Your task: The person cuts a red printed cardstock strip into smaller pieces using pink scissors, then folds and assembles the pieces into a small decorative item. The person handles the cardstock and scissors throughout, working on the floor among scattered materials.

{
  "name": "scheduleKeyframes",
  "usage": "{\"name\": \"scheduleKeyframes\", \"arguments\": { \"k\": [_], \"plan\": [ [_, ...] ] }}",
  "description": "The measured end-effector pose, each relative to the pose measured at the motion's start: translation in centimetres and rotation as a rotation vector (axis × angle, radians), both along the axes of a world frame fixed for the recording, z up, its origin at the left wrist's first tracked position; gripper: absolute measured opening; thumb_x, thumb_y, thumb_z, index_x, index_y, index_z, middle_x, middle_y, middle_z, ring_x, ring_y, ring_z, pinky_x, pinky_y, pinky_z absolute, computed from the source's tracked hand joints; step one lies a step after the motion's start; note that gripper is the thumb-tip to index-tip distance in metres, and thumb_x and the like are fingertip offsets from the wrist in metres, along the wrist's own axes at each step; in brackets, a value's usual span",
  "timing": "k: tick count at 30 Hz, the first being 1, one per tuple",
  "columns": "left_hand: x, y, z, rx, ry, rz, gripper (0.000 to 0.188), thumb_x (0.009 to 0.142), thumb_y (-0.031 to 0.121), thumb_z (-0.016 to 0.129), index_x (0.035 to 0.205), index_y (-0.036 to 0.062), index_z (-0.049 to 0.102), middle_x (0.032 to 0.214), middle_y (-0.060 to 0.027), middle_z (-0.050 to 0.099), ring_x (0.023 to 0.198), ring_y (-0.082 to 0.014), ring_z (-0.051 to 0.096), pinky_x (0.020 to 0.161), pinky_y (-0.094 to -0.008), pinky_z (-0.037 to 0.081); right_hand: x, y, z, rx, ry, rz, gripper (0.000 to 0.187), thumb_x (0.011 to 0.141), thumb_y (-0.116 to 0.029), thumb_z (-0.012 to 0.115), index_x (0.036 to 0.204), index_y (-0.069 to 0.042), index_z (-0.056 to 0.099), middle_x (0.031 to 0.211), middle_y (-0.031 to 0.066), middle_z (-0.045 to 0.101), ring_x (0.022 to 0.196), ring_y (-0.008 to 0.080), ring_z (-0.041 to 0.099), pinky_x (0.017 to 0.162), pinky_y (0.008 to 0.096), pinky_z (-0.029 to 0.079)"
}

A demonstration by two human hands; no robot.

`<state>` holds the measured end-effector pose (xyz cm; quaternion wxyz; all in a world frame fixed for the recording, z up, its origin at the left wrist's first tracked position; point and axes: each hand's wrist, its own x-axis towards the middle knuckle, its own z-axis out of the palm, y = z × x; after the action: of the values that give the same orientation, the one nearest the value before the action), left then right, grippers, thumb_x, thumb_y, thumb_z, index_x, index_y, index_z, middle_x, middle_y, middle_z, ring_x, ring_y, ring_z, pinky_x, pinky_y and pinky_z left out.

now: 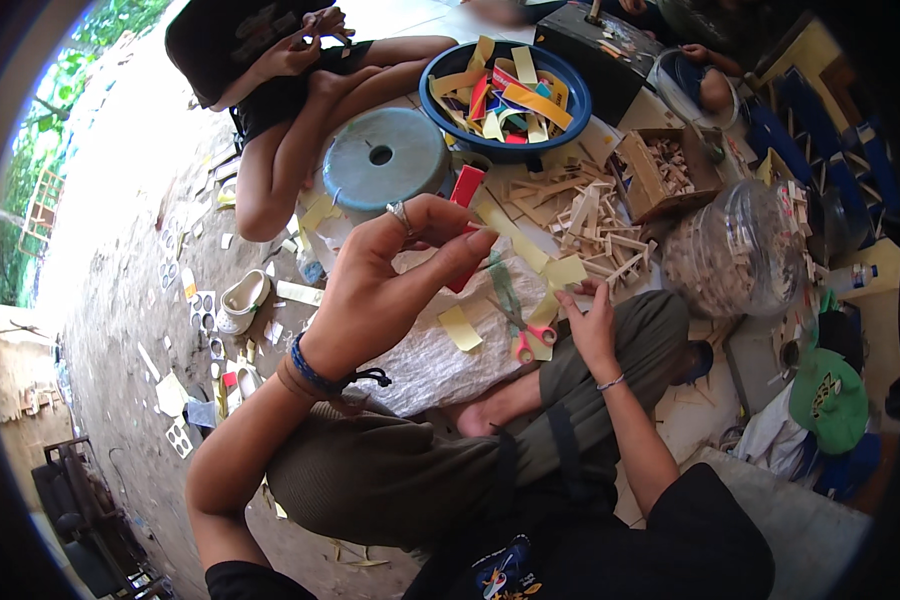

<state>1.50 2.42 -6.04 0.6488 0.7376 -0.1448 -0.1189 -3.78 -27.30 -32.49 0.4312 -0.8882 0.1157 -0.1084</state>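
Observation:
My left hand (390,265) is raised in the middle, thumb and fingers pinched on a red strip (467,186) that shows above and below the fingertips. Lower and to the right, my right hand (592,328) has its curled fingers at the edge of a yellow paper piece (567,271), seemingly gripping it. Scissors with pink handles (540,338) lie beside this hand on a white woven sack (400,360). Another yellow piece (460,328) rests on the sack between my hands.
Ahead stands a blue basin (573,130) of coloured strips, beside a round grey-blue stool (355,165). Wooden pieces (595,225) are heaped right of it, near a cardboard box (660,200) and a clear jar (735,250). Another person (280,150) sits at the far left.

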Motion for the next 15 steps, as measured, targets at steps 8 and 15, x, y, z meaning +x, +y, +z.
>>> {"name": "scheduleKeyframes", "arguments": {
  "k": [8,15],
  "plan": [
    [-0.1,-0.6,0.2,-0.158,0.052,0.044,0.023,0.103,0.018,0.069,0.112,-0.0023,0.066,0.093,-0.0033,0.073,0.084,-0.0063,0.066,0.078,-0.0233,0.053,-5.5,2.3,-2.2,-0.520,0.243,0.341,0.037,0.084,-0.036,0.079,0.101,-0.007,0.065,0.104,0.0131,0.062,0.093,0.0347,0.064,0.084,0.0482,0.045],
    [-0.4,-0.8,1.3,-0.170,0.169,0.077,0.028,0.106,0.020,0.063,0.122,-0.0034,0.062,0.106,-0.0102,0.075,0.092,-0.0134,0.073,0.082,-0.0252,0.057,-5.0,1.7,-1.5,-0.282,0.275,0.328,0.034,0.078,-0.035,0.081,0.090,-0.005,0.071,0.099,0.0129,0.064,0.092,0.0338,0.066,0.083,0.0464,0.049]
  ]
}}
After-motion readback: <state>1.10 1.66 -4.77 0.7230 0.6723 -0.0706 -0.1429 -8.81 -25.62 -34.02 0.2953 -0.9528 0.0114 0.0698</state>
